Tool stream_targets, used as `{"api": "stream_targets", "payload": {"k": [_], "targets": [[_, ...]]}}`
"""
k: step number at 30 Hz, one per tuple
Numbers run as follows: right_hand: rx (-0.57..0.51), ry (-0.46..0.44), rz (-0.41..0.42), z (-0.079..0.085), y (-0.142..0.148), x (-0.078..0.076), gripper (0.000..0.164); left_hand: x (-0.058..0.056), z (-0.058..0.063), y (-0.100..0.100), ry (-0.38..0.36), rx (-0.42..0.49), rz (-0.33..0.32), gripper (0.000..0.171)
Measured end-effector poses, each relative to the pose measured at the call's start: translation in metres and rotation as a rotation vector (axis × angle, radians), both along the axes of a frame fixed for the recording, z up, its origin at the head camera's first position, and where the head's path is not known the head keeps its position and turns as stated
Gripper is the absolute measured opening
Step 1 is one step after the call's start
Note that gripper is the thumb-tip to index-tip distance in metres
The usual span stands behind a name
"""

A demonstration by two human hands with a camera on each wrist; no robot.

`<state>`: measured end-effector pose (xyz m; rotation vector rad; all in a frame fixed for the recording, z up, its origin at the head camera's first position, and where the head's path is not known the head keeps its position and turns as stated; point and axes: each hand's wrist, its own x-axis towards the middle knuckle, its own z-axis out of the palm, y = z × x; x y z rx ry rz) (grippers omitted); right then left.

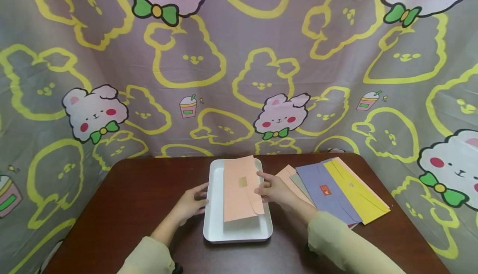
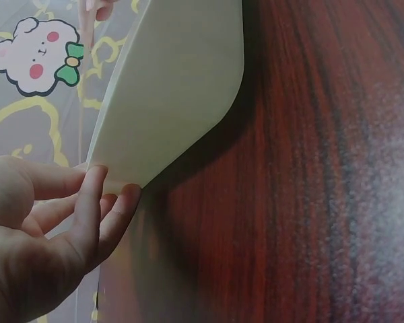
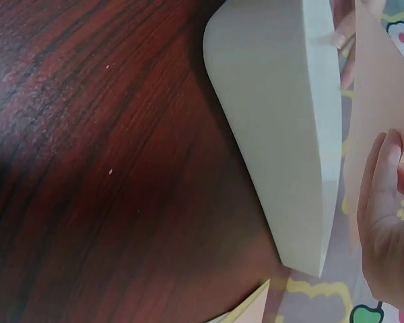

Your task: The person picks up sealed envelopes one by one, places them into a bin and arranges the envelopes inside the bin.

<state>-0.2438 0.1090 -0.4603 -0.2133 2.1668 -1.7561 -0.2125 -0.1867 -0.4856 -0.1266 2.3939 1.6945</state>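
A white tray point(image 1: 237, 236) lies on the table with a pink envelope point(image 1: 240, 201) held over it, slightly tilted. The envelope bears a small gold sticker point(image 1: 243, 182). My right hand point(image 1: 278, 191) pinches the envelope by its right edge, and the right wrist view shows the fingers point(image 3: 387, 158) against its face. On the tray's left side rests my left hand point(image 1: 189, 203), its fingers point(image 2: 87, 208) touching the outer wall. To the right of the tray, a purple envelope point(image 1: 323, 174) and a yellow envelope point(image 1: 360, 197) lie fanned over other envelopes.
The brown table point(image 1: 149, 191) has rounded far corners. A patterned curtain point(image 1: 231, 100) with cartoon rabbits hangs right behind it and along both sides. Under the purple envelope, another pink envelope point(image 1: 286, 172) sticks out near the tray's right side.
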Motion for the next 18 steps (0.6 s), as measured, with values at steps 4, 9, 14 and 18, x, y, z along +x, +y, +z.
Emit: {"api": "stream_targets", "payload": {"k": [4, 9, 14, 18], "targets": [[-0.003, 0.003, 0.004, -0.004, -0.005, 0.000, 0.069, -0.001, 0.000, 0.000, -0.002, -0.003, 0.001, 0.059], [0.020, -0.003, -0.023, -0.009, -0.012, 0.002, 0.067, -0.001, 0.001, 0.000, -0.003, 0.005, 0.003, 0.059], [0.063, 0.002, -0.034, -0.011, -0.018, 0.004, 0.067, -0.001, 0.001, 0.001, -0.010, -0.010, 0.005, 0.059], [0.081, 0.004, -0.038, -0.012, -0.021, 0.005, 0.067, -0.001, 0.002, 0.002, -0.012, -0.016, 0.007, 0.059]]}}
